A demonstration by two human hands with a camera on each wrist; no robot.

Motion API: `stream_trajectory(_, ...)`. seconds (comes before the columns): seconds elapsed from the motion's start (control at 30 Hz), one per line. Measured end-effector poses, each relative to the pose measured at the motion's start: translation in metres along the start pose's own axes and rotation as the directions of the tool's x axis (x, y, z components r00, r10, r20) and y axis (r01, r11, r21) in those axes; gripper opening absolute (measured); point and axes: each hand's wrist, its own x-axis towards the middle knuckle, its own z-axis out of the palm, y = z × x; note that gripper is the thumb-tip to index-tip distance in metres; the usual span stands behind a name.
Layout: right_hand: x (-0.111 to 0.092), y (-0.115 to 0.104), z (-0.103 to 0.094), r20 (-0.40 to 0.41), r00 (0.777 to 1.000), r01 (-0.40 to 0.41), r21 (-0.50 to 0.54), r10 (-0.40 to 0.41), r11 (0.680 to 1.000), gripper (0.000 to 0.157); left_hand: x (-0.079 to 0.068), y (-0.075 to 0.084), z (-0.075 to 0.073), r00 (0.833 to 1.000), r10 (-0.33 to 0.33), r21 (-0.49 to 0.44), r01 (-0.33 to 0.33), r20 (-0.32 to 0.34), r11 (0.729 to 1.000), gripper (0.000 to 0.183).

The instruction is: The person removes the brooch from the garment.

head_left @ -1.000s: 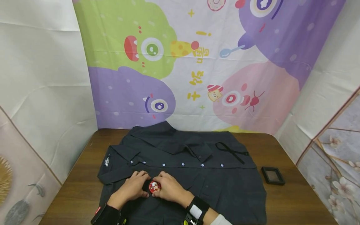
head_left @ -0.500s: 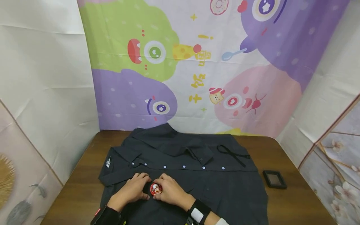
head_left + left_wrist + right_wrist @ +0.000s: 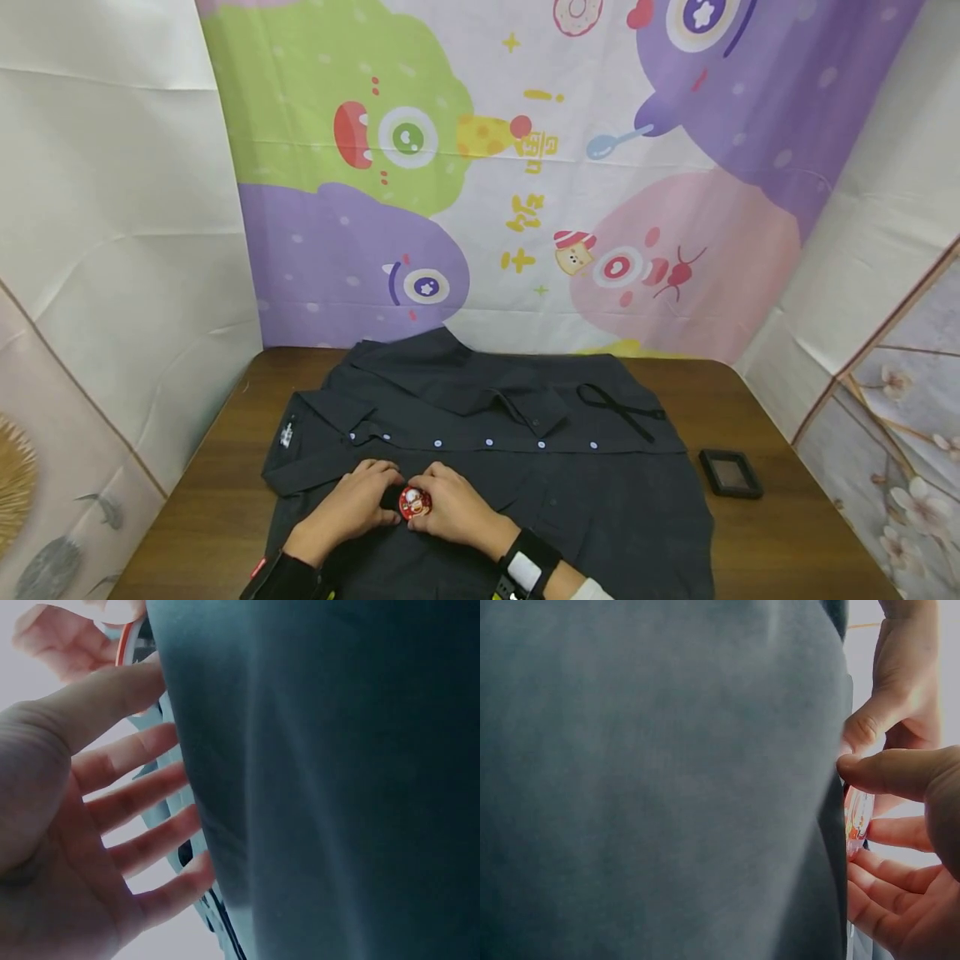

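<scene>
A dark button-up shirt (image 3: 480,404) lies spread on the table. On its lower front sits a round red pin badge (image 3: 415,502) with a cartoon figure. My right hand (image 3: 453,504) pinches the badge's edge between thumb and fingers; in the right wrist view the badge (image 3: 859,817) shows edge-on against the cloth. Just left of it, my left hand (image 3: 360,500) rests on the shirt, thumb tip close to the badge. The left wrist view shows the left hand's fingers (image 3: 142,806) spread and nearly straight, tips on the fabric. The badge's back is hidden.
A small black square frame (image 3: 730,473) lies on the brown table (image 3: 795,542), right of the shirt. A black cord (image 3: 618,408) lies on the upper right of the shirt. A cartoon-printed cloth (image 3: 510,183) hangs behind the table.
The head view has shifted slightly. Both hands and the badge stay at nearly the same spot on the shirt.
</scene>
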Motion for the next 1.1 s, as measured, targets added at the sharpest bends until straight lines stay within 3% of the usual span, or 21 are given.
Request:
stream_trajectory(0.33,-0.001,0.0013,-0.0004,-0.01,1.0,0.009,0.004,-0.009,1.0,0.045,0.0006,-0.0045,0.0003,0.992,0.109,-0.017,-0.11,-0.055,0.994,0.035)
stream_trajectory(0.73,-0.0018,0.0025,-0.0017,-0.009,1.0,0.007,0.023,-0.007,1.0,0.044,0.0009,-0.0012,0.0006,0.993,0.095,-0.027,-0.097,-0.067,0.995,0.034)
stream_trajectory(1.1,-0.003,0.0017,-0.0052,-0.003,1.0,-0.007,0.038,0.007,0.999,0.045,0.0021,-0.0007,0.0018,0.998,0.031,-0.044,-0.033,-0.055,0.998,0.035)
